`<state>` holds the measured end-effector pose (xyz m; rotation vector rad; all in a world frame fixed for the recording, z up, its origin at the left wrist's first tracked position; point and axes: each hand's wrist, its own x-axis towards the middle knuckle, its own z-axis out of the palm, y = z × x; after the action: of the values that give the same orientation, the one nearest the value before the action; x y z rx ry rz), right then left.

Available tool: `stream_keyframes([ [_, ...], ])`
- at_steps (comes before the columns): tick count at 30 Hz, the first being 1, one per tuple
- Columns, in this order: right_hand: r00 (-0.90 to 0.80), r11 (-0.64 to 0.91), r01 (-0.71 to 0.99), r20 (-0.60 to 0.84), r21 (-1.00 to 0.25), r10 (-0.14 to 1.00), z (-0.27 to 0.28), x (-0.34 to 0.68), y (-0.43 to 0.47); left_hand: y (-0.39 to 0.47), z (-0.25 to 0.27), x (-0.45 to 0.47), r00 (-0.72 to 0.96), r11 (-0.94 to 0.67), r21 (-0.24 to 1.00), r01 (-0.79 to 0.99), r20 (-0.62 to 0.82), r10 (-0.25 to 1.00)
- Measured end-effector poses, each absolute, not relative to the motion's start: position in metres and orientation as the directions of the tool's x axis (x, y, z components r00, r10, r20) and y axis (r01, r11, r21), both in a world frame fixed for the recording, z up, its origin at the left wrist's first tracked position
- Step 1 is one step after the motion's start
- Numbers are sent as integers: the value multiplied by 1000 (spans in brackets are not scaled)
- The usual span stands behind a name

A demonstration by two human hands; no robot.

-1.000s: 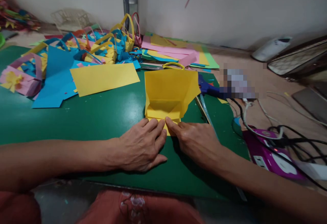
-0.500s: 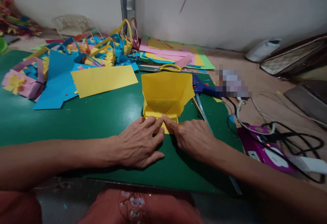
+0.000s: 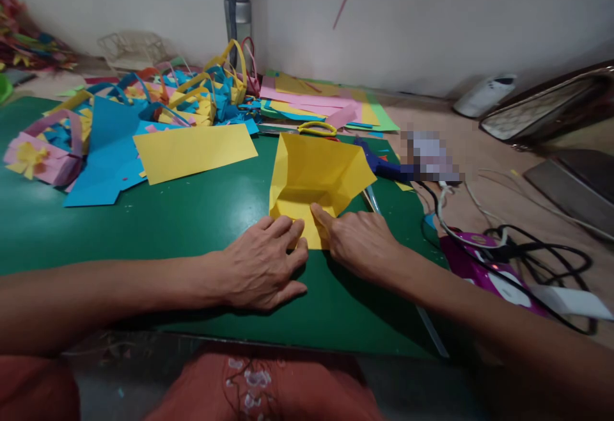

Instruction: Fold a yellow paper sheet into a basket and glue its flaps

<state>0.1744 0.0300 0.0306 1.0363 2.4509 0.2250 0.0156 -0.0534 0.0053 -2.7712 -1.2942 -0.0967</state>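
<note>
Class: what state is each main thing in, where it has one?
Paper: folded, back part raised
Yellow sheet: unfolded
Scissors: lying down, opening unclear
Glue gun: lying down
Power strip: light glowing red
Pink basket: upright
Left hand: open, resting on paper
Right hand: pointing, touching paper

Bare left-hand grip [image 3: 268, 262] palm-down at the near edge of folded yellow paper sheet [image 3: 316, 166]; bare right-hand grip [image 3: 363, 242], index extended, touching it. Smooth green surface [image 3: 211, 213] underneath. Flat yellow paper rectangle [image 3: 196, 150] left, yellow-handled scissors [image 3: 317, 125] behind, dark-blue glue gun [image 3: 387, 168] right.
</note>
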Motion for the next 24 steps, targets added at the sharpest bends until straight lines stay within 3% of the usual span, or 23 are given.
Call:
stream_keyframes([
  [12,-578,661,704,-332,258,745,35,169,38,-52,6,15,636,-636,-15,771,65,769],
  [24,-621,713,670,-369,210,692,38,173,33,-56,7,16,618,-620,0,784,77,782],
])
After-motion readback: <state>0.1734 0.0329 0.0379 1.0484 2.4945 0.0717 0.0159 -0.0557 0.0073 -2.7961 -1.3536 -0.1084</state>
